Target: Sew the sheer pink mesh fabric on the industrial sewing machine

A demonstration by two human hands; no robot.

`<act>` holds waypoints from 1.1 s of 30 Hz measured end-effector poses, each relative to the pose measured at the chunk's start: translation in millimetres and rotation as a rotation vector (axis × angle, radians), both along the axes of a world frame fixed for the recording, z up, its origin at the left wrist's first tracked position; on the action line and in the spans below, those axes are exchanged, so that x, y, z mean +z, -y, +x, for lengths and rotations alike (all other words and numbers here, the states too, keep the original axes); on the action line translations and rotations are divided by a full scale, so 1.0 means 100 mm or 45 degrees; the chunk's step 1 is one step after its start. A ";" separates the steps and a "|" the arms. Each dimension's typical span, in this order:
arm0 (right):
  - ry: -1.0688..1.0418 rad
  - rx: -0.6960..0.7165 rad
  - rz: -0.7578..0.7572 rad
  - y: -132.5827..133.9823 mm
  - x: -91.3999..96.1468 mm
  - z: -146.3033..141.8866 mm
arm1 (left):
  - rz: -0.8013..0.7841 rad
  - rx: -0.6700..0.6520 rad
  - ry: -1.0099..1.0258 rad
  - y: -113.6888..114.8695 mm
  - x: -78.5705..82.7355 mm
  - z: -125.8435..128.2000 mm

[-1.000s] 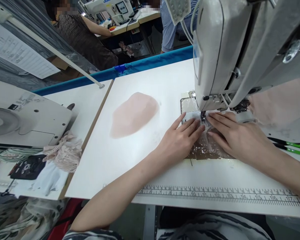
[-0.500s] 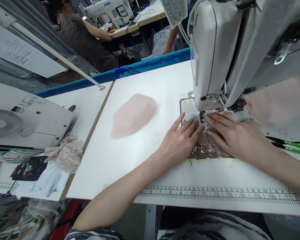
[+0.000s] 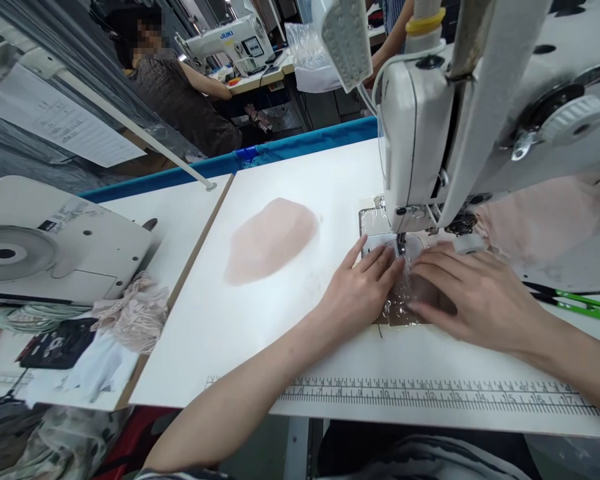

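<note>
My left hand (image 3: 363,283) lies flat on the machine bed, left of and in front of the presser foot (image 3: 401,244), fingers stretched out. To the right of the foot is my right hand (image 3: 475,293), its fingers extended and slightly arched, thumb apart, over thin sheer fabric (image 3: 420,290). Part of that fabric is hidden under the hands. The sewing machine (image 3: 413,153) stands over both hands. A clear film covers the brown plate (image 3: 400,313) below them. A sheer pink fabric piece (image 3: 275,240) rests on the white table, left of my left hand.
More pink fabric (image 3: 540,217) lies behind my right hand. Green-handled snips (image 3: 580,305) are to its right. A printed ruler (image 3: 430,395) runs along the table's front edge. Another machine (image 3: 55,240) lies at left beside pink cords (image 3: 135,313). A person (image 3: 180,100) sits beyond the blue cloth edge.
My right hand's fingers have arched up and its thumb has spread from them. My left hand stays nearly in place. The camera view has tilted slightly upward.
</note>
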State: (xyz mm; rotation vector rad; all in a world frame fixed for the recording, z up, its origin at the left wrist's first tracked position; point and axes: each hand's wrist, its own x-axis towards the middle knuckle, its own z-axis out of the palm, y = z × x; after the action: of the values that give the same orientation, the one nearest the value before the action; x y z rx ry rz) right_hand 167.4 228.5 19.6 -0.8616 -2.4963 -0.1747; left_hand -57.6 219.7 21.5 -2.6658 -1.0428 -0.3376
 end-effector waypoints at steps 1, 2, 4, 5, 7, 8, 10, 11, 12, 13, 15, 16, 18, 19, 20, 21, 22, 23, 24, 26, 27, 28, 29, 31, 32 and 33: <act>0.009 0.027 -0.019 0.02 0.01 0.00 | 0.000 0.000 0.013 0.00 -0.01 0.00; 0.029 0.038 -0.026 0.04 0.02 0.00 | 0.000 -0.002 0.027 0.01 -0.01 0.00; 0.078 0.025 0.008 0.04 0.03 -0.01 | 0.005 -0.008 0.061 0.01 -0.02 0.00; 0.089 0.018 0.045 0.03 0.02 -0.02 | 0.012 -0.012 0.085 0.02 -0.02 0.00; 0.090 0.019 0.127 0.00 0.01 -0.02 | 0.036 -0.014 0.144 0.02 -0.01 0.01; 0.082 0.025 0.156 -0.01 0.00 -0.02 | 0.051 -0.015 0.174 0.02 -0.01 0.02; 0.055 0.045 0.190 -0.04 0.00 -0.01 | 0.074 -0.025 0.225 0.01 0.00 0.03; 0.037 0.057 0.200 -0.04 0.00 -0.01 | 0.078 -0.030 0.245 0.00 0.00 0.03; 0.016 0.068 0.207 -0.05 0.01 0.00 | 0.076 -0.035 0.261 0.00 0.00 0.03; -0.008 0.078 0.210 -0.05 0.02 0.01 | 0.071 -0.038 0.273 -0.01 0.00 0.03; -0.050 0.094 0.195 -0.03 0.03 0.03 | 0.056 -0.032 0.292 -0.01 0.00 0.02; -0.067 0.101 0.175 -0.03 0.03 0.04 | 0.053 -0.032 0.300 -0.01 0.00 0.02; -0.088 0.114 0.126 -0.02 0.03 0.06 | 0.060 -0.038 0.316 -0.01 -0.01 0.01; -0.094 0.120 0.108 -0.02 0.03 0.06 | 0.066 -0.038 0.324 -0.02 -0.02 0.01; -0.098 0.124 0.094 -0.02 0.03 0.07 | 0.071 -0.037 0.335 -0.02 -0.02 0.01; -0.101 0.128 0.084 -0.03 0.03 0.07 | 0.072 -0.035 0.350 -0.03 -0.03 0.02; -0.105 0.131 0.072 -0.03 0.03 0.06 | 0.065 -0.031 0.366 -0.03 -0.03 0.02; -0.119 0.129 0.055 -0.04 0.03 0.06 | 0.047 -0.028 0.384 -0.04 -0.04 0.03; -0.143 0.121 0.025 -0.05 0.02 0.05 | 0.019 -0.020 0.410 -0.05 -0.04 0.03; -0.205 0.075 -0.066 -0.06 0.02 0.04 | -0.069 0.018 0.469 -0.07 -0.05 0.05; -0.231 0.042 -0.122 -0.07 0.02 0.04 | -0.117 0.044 0.503 -0.08 -0.06 0.06; -0.249 0.011 -0.174 -0.07 0.02 0.03 | -0.162 0.066 0.537 -0.09 -0.06 0.06; -0.256 -0.014 -0.221 -0.08 0.02 0.03 | -0.202 0.083 0.569 -0.09 -0.06 0.07; -0.252 -0.027 -0.284 -0.08 0.02 0.03 | -0.273 0.098 0.619 -0.10 -0.06 0.08; -0.248 -0.021 -0.295 -0.08 0.02 0.02 | -0.300 0.102 0.637 -0.11 -0.05 0.08; -0.241 -0.013 -0.293 -0.08 0.02 0.02 | -0.320 0.104 0.647 -0.11 -0.05 0.08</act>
State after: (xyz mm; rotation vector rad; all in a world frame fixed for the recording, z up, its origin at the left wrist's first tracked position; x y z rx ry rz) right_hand 169.6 236.4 21.2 -0.9356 -2.3634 0.1869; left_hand -49.3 230.6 16.4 -2.8134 -1.4122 -0.9619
